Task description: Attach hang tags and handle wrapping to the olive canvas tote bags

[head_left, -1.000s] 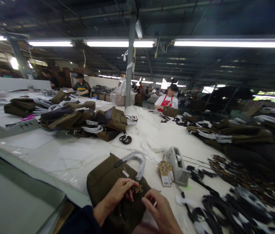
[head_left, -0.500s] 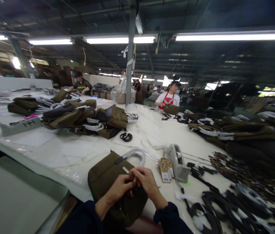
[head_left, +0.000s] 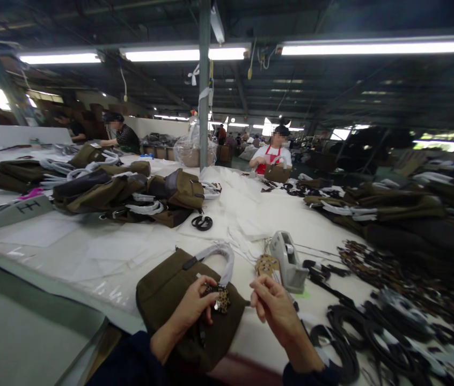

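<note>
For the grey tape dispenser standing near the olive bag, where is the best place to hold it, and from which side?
Grip the grey tape dispenser across its two flat side walls at the tall rear end, coming from above. It stands upright on the white table, its top is free, and the right hand is nearest. Black straps and paper tags crowd its base, so a low approach looks awkward.
</note>
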The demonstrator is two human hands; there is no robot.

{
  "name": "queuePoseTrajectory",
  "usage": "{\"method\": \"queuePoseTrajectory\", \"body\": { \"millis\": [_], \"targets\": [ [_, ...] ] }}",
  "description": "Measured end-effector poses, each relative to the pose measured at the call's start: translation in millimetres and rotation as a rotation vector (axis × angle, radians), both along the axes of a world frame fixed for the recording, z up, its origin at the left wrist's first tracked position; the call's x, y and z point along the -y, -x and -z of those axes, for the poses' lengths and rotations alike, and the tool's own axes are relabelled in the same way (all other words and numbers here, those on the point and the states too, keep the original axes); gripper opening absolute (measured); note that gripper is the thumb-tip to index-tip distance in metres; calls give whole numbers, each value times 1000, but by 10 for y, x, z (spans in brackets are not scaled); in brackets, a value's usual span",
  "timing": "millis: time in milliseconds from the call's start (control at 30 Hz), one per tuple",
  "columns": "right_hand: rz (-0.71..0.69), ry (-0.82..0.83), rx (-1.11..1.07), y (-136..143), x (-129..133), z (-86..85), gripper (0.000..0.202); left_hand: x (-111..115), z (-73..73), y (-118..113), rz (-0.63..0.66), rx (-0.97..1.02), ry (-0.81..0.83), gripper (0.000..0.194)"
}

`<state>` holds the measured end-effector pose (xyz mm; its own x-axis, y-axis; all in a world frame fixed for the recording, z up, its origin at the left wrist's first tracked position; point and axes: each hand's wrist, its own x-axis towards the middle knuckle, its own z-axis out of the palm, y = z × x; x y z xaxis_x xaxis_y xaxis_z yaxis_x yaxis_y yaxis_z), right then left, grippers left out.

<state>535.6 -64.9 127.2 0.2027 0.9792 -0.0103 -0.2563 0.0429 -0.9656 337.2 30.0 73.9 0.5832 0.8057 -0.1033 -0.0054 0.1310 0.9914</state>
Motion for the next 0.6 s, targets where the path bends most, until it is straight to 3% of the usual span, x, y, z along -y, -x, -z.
{"method": "queuePoseTrajectory", "body": {
  "millis": [200,300,400,600],
  "targets": [
    [-103,85,270,34,-69,83,29,31,-12,-140,-165,-134,-132,54],
    [-54,80,308,79,-154,216,27,10,-11,-167,-205,-182,-148,59],
    [13,82,348,72,-212,350,24,-22,-23,-174,-176,-163,-92,56],
    [-9,104,419,121,-224,500,18,-16,-90,-39,-66,-65,112,51]
  ]
}}
